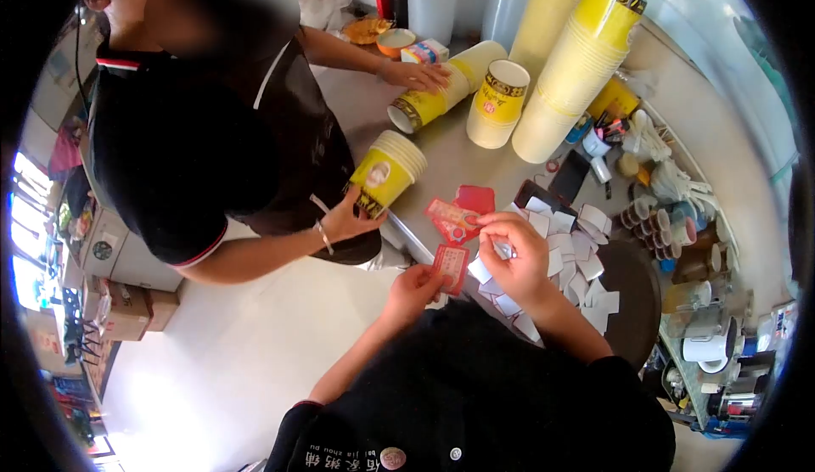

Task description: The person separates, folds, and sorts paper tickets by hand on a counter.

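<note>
My left hand (pixel 412 294) pinches a small red printed card (pixel 451 268) at the table's front edge. Just above it, my right hand (pixel 518 255) grips a second card, a red and gold printed card (pixel 450 219), between thumb and fingers. Behind that card lies a plain red piece (pixel 476 198), partly covered. A loose heap of white cards (pixel 586 260) spreads over the tabletop beside and beneath my right hand.
Across the corner, a co-worker's hand (pixel 344 217) holds stacked yellow paper cups (pixel 389 173); their other hand (pixel 416 75) rests on a lying cup stack (pixel 458 81). Tall cup stacks (pixel 577 69) stand at the back. A dark phone (pixel 570 174) and a round dark stool (pixel 632 294) are rightward.
</note>
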`<action>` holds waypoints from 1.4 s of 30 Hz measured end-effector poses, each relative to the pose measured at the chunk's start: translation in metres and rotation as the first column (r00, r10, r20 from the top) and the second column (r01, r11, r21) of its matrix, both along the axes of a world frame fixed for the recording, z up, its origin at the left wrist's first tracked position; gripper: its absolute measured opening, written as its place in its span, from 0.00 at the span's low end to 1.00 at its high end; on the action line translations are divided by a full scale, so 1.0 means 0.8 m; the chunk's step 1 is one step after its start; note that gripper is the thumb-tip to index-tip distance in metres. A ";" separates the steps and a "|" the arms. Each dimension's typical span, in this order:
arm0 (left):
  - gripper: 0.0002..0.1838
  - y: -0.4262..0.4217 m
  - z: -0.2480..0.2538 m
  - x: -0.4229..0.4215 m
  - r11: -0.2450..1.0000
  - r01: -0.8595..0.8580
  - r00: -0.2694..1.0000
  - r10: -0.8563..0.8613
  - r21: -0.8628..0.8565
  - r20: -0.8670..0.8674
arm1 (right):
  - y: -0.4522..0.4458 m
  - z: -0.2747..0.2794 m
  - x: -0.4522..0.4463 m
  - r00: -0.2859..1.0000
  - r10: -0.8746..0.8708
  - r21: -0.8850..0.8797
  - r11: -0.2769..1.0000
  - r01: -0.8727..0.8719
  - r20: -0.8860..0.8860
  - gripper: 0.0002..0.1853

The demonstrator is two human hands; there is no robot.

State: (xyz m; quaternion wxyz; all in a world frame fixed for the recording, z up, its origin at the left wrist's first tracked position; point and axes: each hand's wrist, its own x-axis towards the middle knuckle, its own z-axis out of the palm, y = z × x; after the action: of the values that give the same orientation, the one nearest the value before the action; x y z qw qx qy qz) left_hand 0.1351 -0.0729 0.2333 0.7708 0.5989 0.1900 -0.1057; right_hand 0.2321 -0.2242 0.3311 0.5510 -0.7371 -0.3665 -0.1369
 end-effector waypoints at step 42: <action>0.09 0.045 0.098 -0.017 0.983 -0.093 0.952 0.041 0.159 0.305 | 0.053 -0.020 0.000 0.584 0.419 0.267 0.905 -0.331 -0.695 0.24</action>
State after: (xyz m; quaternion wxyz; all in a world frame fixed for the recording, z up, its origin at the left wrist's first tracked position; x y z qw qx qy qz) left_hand 0.1218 -0.0370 0.3116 0.7394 0.6653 0.0994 0.0294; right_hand 0.2317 -0.1815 0.3154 0.7065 -0.6028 -0.2510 0.2729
